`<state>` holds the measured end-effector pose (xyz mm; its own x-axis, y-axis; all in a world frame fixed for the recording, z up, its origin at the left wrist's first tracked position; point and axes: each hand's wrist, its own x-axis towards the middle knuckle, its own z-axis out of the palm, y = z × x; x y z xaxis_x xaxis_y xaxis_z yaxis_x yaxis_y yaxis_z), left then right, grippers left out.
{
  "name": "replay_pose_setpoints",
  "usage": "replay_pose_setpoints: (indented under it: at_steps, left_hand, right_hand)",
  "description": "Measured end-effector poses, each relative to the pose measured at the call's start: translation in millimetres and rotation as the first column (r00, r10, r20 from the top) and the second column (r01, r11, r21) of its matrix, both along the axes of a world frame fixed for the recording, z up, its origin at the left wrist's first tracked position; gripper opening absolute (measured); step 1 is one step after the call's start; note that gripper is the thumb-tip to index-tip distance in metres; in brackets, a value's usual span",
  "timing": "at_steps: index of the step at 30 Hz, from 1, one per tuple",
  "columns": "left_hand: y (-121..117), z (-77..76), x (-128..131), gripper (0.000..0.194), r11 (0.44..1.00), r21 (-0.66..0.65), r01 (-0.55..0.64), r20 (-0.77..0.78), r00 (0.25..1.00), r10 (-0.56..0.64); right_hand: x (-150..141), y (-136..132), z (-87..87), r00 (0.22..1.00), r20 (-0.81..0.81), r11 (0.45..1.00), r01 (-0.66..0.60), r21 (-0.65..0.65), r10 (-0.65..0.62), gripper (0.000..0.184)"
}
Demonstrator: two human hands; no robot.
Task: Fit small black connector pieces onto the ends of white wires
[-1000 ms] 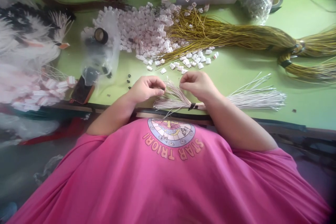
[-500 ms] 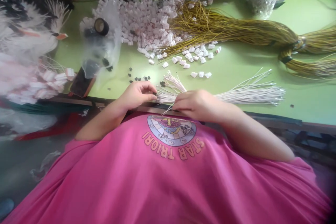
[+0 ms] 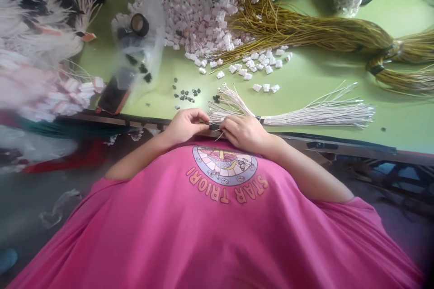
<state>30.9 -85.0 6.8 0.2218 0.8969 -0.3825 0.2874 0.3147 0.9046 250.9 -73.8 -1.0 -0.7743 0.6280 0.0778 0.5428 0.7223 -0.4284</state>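
A bundle of thin white wires [image 3: 315, 115] lies along the front edge of the green table, with a black band around it beside my right hand. My right hand [image 3: 246, 131] rests across the bundle's left part, its fingers closed on a white wire [image 3: 219, 136] whose end sticks out below them. Just left of it, my left hand [image 3: 188, 124] is closed in a pinch at the bundle's left tips. Whatever sits between its thumb and forefinger is too small to make out. Several small black pieces [image 3: 186, 95] lie beyond my left hand.
Small white connectors [image 3: 196, 22] are heaped at the back, beside a tied bundle of yellow-brown wires [image 3: 322, 34]. A clear plastic bag [image 3: 152, 49], a tape roll [image 3: 139, 24] and a phone [image 3: 113, 95] lie left. White connectors with wires [image 3: 73, 95] pile up at far left.
My right hand has shifted left along the wires, closer to my left hand, uncovering the black band. The left hand stays pinched, slightly nearer my body. The whole view has shifted a little.
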Motion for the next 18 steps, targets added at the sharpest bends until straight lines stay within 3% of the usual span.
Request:
replay_pose_setpoints:
  at_steps: [4,7,18]
  left_hand:
    - [0.2,-4.9,8.6,0.02,0.998,-0.016,-0.058,0.144,0.988,0.06]
    - [1.8,-4.8,13.4,0.021,0.997,-0.033,-0.065,0.171,0.983,0.07]
    - [4.2,-2.1,17.8,0.02,0.999,-0.029,-0.022,0.105,0.994,0.025]
  right_hand:
    - [-0.4,-4.2,-0.3,0.984,-0.162,0.997,0.066,-0.045,-0.073,0.029]
    - [-2.1,-5.2,-1.6,0.957,-0.223,0.982,0.173,-0.075,-0.186,0.031]
    - [-3.2,0.0,-6.8,0.969,-0.143,0.979,0.195,-0.056,-0.202,0.03]
